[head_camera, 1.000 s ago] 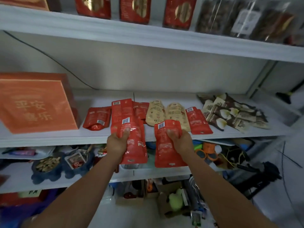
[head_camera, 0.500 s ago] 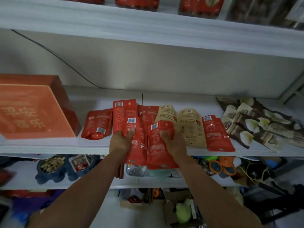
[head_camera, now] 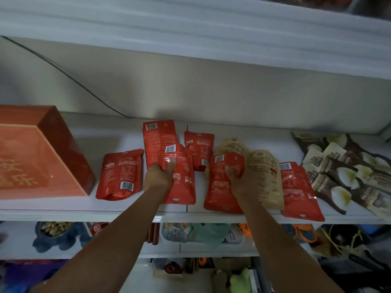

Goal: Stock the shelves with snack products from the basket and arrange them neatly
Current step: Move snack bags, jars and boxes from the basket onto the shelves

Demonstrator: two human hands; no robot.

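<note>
My left hand [head_camera: 159,176] grips a red snack pouch [head_camera: 182,185] that lies on the white shelf [head_camera: 127,210], overlapping a taller red pouch [head_camera: 159,140] behind it. My right hand [head_camera: 240,178] grips a second red pouch [head_camera: 220,187], which lies on the shelf against two tan pouches [head_camera: 266,176]. More red pouches lie flat at the left [head_camera: 119,174], the back middle [head_camera: 198,148] and the right [head_camera: 298,191]. The basket is out of view.
A large orange gift box [head_camera: 36,153] stands at the shelf's left end. Dark brown coconut-print packs [head_camera: 347,170] are piled at the right. Another shelf [head_camera: 190,39] hangs close overhead. Below, a lower shelf holds bowls and assorted clutter [head_camera: 203,231].
Both hands have moved forward and up from below the shelf edge, bringing the two red pouches onto the shelf among the others. The camera has come closer.
</note>
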